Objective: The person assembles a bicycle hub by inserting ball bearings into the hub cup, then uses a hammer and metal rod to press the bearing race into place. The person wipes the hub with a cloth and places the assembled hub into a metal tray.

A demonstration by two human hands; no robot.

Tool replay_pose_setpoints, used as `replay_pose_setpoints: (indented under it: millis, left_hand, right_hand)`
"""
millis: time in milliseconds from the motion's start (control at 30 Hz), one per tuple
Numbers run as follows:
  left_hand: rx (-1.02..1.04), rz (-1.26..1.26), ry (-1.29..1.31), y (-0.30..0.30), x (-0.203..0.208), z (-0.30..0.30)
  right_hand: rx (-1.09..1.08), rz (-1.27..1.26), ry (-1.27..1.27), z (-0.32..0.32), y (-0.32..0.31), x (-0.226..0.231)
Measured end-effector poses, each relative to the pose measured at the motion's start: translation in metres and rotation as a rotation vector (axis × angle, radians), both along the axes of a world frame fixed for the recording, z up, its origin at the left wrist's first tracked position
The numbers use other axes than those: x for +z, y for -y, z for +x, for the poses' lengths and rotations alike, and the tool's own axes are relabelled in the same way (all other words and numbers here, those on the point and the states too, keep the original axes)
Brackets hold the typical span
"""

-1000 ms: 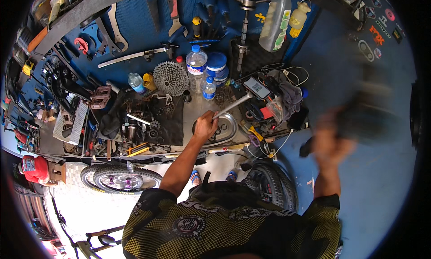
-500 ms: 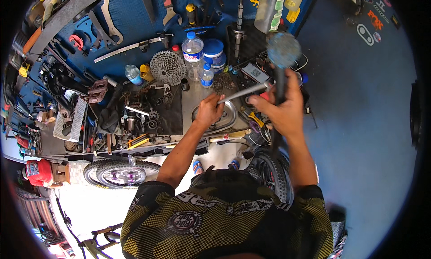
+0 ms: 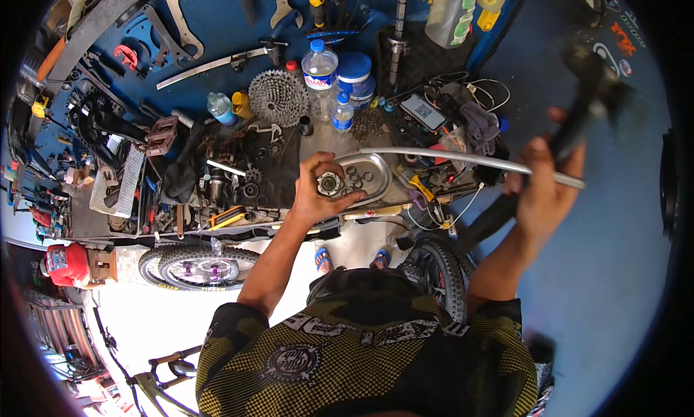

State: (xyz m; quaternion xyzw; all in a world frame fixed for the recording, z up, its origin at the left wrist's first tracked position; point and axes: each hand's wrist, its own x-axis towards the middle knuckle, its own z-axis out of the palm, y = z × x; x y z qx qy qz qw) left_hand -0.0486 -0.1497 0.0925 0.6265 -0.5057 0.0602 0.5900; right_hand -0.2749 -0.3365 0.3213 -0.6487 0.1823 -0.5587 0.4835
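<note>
My left hand (image 3: 316,194) curls round a ring-shaped metal bicycle part (image 3: 330,184), probably a hub piece seen end-on. It is over the left part of an oval metal tray (image 3: 385,172), where several small metal rings (image 3: 356,178) lie. My right hand (image 3: 542,189), raised at the right, grips a hammer by its black handle (image 3: 499,218); the hammer's head (image 3: 600,77) is smeared by motion. The same hand also holds a long grey metal rod (image 3: 448,154), which reaches left to the tray's far rim.
Behind the tray stand water bottles (image 3: 319,70), blue tubs (image 3: 355,73) and a large cassette (image 3: 277,99). A phone (image 3: 423,112) and cables lie at the back right. Loose parts and tools crowd the bench's left. Bicycle wheels (image 3: 202,266) are below the bench edge.
The rod has passed from my left hand to my right, which moved right with the hammer. My left hand now holds the ring-shaped part.
</note>
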Motion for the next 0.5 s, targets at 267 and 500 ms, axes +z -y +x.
replay_pose_setpoints:
  millis: [267,500]
  left_hand:
    - [-0.065,-0.151,-0.078,0.017,0.020,-0.007]
    - [-0.039,-0.063,-0.035,0.027,0.021,-0.010]
  right_hand:
    - [0.018,-0.063,0.117,-0.035,-0.003,0.016]
    - [0.002,-0.009,0.042,-0.014,-0.017,0.009]
